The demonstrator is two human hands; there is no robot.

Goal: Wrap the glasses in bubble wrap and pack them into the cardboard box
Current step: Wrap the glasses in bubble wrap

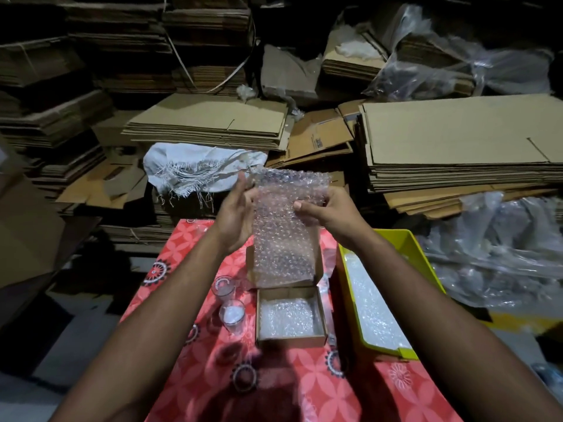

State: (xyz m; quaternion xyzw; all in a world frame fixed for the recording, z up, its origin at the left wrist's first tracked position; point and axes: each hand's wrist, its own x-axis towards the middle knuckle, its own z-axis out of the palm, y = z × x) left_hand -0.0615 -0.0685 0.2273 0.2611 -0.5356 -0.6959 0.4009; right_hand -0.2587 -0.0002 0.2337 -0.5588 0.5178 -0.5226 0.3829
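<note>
A sheet of clear bubble wrap [285,229] hangs upright in the air above the table. My left hand [236,213] grips its left edge near the top and my right hand [323,208] pinches its right edge. Below it stands a small open cardboard box [291,339] with its lid flap up at the back; bubble wrap [288,318] lines its floor. Left of the box stand two clear glasses, one farther [223,287] and one nearer [232,315], both bare and upright on the red patterned tablecloth [274,388].
A yellow bin [426,263] with more bubble wrap inside sits right of the box. Stacks of flattened cardboard [457,141] fill the space behind the table, with a white frayed sack [195,169] and clear plastic bags [502,251] at the right.
</note>
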